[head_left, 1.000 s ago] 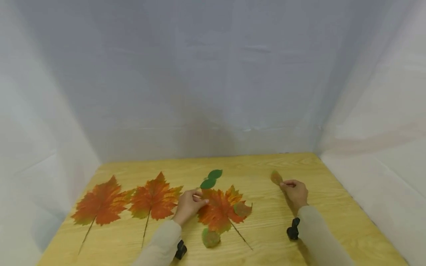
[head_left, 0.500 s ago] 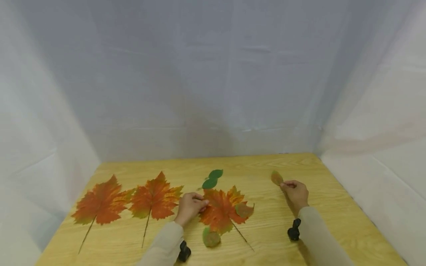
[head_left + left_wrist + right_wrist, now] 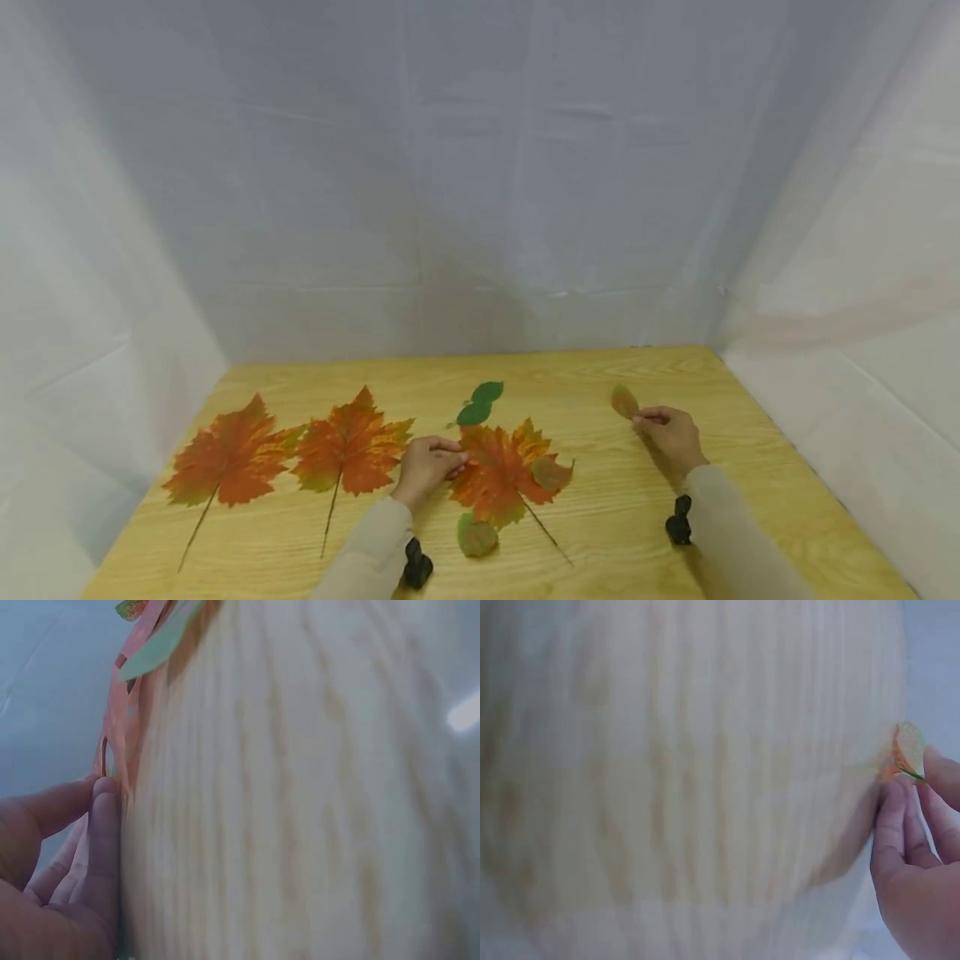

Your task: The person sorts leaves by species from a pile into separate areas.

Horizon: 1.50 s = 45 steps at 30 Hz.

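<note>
My left hand (image 3: 427, 471) pinches the left edge of a large orange-red maple leaf (image 3: 491, 471) between thumb and fingertips; in the left wrist view the leaf's edge (image 3: 124, 742) meets the fingertips. Small green-and-brown leaves lie on this maple leaf, one on its right lobe (image 3: 551, 473) and a round pair (image 3: 477, 535) at its lower edge. Off to the right, my right hand (image 3: 670, 435) holds a small green-orange leaf (image 3: 624, 401) by its thin stem, pinched between thumb and fingers. The right wrist view shows that small leaf (image 3: 909, 746) above the fingertips.
Two more maple leaves, one at far left (image 3: 228, 454) and one beside it (image 3: 348, 446), lie with stems toward the front. Green leaves (image 3: 480, 404) lie behind the held maple leaf. White sheeting (image 3: 480, 167) encloses the wooden table (image 3: 585, 533).
The left hand's fingers have drawn back slightly from the green leaves, and the maple leaf has shifted a little right. The right wrist has swung slightly right, its leaf nearly still.
</note>
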Each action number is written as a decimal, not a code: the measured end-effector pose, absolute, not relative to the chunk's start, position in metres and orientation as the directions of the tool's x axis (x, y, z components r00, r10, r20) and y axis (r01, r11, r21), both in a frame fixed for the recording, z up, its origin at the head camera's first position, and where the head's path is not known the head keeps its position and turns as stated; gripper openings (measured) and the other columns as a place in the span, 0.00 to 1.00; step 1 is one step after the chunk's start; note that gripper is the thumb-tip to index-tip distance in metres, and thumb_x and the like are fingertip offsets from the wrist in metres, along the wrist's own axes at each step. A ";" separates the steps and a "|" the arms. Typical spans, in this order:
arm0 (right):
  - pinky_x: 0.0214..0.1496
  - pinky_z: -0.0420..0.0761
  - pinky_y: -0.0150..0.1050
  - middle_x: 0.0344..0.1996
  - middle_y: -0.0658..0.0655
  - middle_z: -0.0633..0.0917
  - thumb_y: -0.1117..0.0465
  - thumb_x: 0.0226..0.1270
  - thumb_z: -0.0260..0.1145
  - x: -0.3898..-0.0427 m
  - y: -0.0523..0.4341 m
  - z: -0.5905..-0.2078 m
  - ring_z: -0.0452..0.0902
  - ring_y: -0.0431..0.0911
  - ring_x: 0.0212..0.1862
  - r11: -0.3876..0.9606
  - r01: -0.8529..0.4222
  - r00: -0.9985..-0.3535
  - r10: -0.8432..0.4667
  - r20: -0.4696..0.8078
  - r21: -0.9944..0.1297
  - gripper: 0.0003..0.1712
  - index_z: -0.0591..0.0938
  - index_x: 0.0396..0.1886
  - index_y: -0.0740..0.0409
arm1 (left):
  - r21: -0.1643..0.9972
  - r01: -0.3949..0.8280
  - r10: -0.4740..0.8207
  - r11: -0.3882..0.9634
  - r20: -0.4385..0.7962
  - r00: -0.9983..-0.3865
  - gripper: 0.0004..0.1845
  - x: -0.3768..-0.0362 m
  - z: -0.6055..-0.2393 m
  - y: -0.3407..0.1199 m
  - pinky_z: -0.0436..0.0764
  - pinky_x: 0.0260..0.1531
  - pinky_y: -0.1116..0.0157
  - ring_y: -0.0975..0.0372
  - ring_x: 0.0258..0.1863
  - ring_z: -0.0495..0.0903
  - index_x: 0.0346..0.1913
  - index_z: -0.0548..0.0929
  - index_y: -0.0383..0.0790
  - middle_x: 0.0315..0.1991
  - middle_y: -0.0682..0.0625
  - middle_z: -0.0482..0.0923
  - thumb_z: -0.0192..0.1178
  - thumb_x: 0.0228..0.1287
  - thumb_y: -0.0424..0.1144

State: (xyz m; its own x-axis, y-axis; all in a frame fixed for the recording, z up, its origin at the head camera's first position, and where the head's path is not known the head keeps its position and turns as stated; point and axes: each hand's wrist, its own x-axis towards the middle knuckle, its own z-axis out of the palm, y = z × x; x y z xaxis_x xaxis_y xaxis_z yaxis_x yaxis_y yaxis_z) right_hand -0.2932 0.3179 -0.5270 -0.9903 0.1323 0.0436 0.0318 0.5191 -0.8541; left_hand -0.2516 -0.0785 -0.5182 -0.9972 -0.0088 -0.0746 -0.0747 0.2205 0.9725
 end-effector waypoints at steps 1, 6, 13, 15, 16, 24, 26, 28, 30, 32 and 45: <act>0.45 0.80 0.38 0.41 0.62 0.84 0.54 0.67 0.65 -0.293 0.319 -0.525 0.80 0.49 0.42 0.521 0.030 -0.992 0.122 0.040 -0.853 0.22 0.80 0.51 0.68 | 0.973 -0.077 -0.010 0.215 -0.077 -0.997 0.11 -0.252 -0.519 -0.079 0.85 0.29 0.64 0.58 0.27 0.85 0.41 0.81 0.23 0.31 0.38 0.85 0.66 0.57 0.27; 0.48 0.80 0.39 0.49 0.65 0.80 0.52 0.70 0.61 -0.286 0.326 -0.509 0.77 0.51 0.48 0.532 0.011 -0.996 0.082 0.038 -0.847 0.26 0.76 0.57 0.69 | 0.976 -0.084 -0.014 0.203 -0.082 -0.996 0.12 -0.254 -0.519 -0.079 0.85 0.29 0.64 0.59 0.27 0.85 0.41 0.81 0.22 0.31 0.38 0.85 0.67 0.56 0.26; 0.54 0.79 0.48 0.52 0.65 0.79 0.52 0.69 0.63 -0.268 0.316 -0.489 0.76 0.41 0.46 0.452 -0.085 -0.996 -0.062 0.064 -0.888 0.29 0.74 0.60 0.69 | 0.972 -0.081 -0.011 0.219 -0.081 -0.997 0.11 -0.255 -0.520 -0.079 0.85 0.29 0.64 0.59 0.26 0.84 0.41 0.81 0.23 0.31 0.39 0.85 0.67 0.56 0.27; 0.53 0.79 0.46 0.52 0.64 0.80 0.52 0.67 0.64 -0.265 0.306 -0.490 0.77 0.40 0.46 0.437 -0.099 -0.993 -0.106 0.058 -0.894 0.29 0.75 0.60 0.68 | 0.973 -0.082 -0.010 0.218 -0.082 -0.997 0.11 -0.255 -0.520 -0.079 0.85 0.29 0.64 0.59 0.26 0.84 0.41 0.81 0.23 0.31 0.39 0.85 0.67 0.55 0.27; 0.53 0.79 0.46 0.52 0.64 0.81 0.52 0.67 0.65 -0.264 0.300 -0.491 0.77 0.40 0.46 0.427 -0.104 -0.990 -0.130 0.053 -0.898 0.29 0.76 0.59 0.68 | 0.973 -0.084 -0.010 0.215 -0.084 -0.996 0.11 -0.255 -0.520 -0.079 0.85 0.29 0.63 0.59 0.26 0.84 0.41 0.81 0.23 0.31 0.39 0.85 0.67 0.55 0.27; 0.47 0.80 0.37 0.51 0.64 0.81 0.55 0.66 0.66 -0.262 0.260 -0.511 0.78 0.48 0.47 0.409 -0.168 -0.918 -0.397 -0.010 -0.897 0.25 0.79 0.58 0.65 | 0.974 -0.104 -0.008 0.202 -0.105 -0.994 0.12 -0.255 -0.520 -0.079 0.85 0.29 0.63 0.60 0.27 0.84 0.42 0.80 0.23 0.31 0.40 0.85 0.67 0.56 0.27; 0.45 0.80 0.36 0.50 0.62 0.82 0.55 0.65 0.67 -0.264 0.254 -0.515 0.78 0.46 0.46 0.408 -0.158 -0.896 -0.441 -0.043 -0.899 0.23 0.80 0.55 0.64 | 0.974 -0.105 -0.004 0.201 -0.106 -0.994 0.12 -0.255 -0.520 -0.079 0.85 0.29 0.63 0.60 0.27 0.84 0.42 0.80 0.23 0.31 0.40 0.85 0.67 0.56 0.27; 0.43 0.80 0.35 0.49 0.61 0.83 0.55 0.64 0.67 -0.264 0.249 -0.518 0.79 0.45 0.45 0.408 -0.149 -0.878 -0.474 -0.069 -0.901 0.21 0.82 0.52 0.63 | 0.974 -0.105 -0.001 0.201 -0.107 -0.994 0.13 -0.254 -0.521 -0.079 0.85 0.29 0.63 0.60 0.27 0.84 0.42 0.81 0.23 0.31 0.40 0.85 0.67 0.56 0.27; 0.41 0.81 0.36 0.46 0.60 0.85 0.56 0.64 0.68 -0.264 0.246 -0.520 0.80 0.46 0.44 0.404 -0.126 -0.866 -0.491 -0.098 -0.906 0.18 0.85 0.49 0.61 | 0.975 -0.109 0.002 0.194 -0.111 -0.994 0.13 -0.254 -0.521 -0.079 0.85 0.29 0.63 0.59 0.27 0.84 0.42 0.80 0.23 0.31 0.40 0.85 0.67 0.56 0.27; 0.39 0.80 0.36 0.43 0.59 0.86 0.57 0.63 0.68 -0.264 0.244 -0.521 0.80 0.46 0.42 0.410 -0.131 -0.863 -0.495 -0.100 -0.902 0.15 0.86 0.45 0.60 | 0.975 -0.108 0.002 0.192 -0.111 -0.994 0.13 -0.254 -0.521 -0.079 0.85 0.29 0.63 0.60 0.27 0.84 0.42 0.80 0.23 0.31 0.40 0.85 0.67 0.56 0.27; 0.36 0.80 0.36 0.39 0.59 0.86 0.60 0.63 0.68 -0.263 0.237 -0.519 0.80 0.46 0.39 0.415 -0.144 -0.876 -0.475 -0.079 -0.898 0.12 0.86 0.41 0.64 | 0.973 -0.110 0.005 0.202 -0.114 -0.993 0.13 -0.254 -0.522 -0.082 0.85 0.30 0.63 0.60 0.27 0.84 0.43 0.81 0.23 0.30 0.42 0.85 0.67 0.56 0.27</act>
State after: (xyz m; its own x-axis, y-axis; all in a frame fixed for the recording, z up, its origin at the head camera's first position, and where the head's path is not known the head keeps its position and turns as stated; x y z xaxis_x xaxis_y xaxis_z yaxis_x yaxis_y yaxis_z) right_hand -0.2630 0.2370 -0.5187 -0.8762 -0.4754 -0.0788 -0.1442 0.4146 -0.8985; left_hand -0.2544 -0.0821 -0.5217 -0.9935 0.0054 -0.1139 -0.1104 0.2020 0.9731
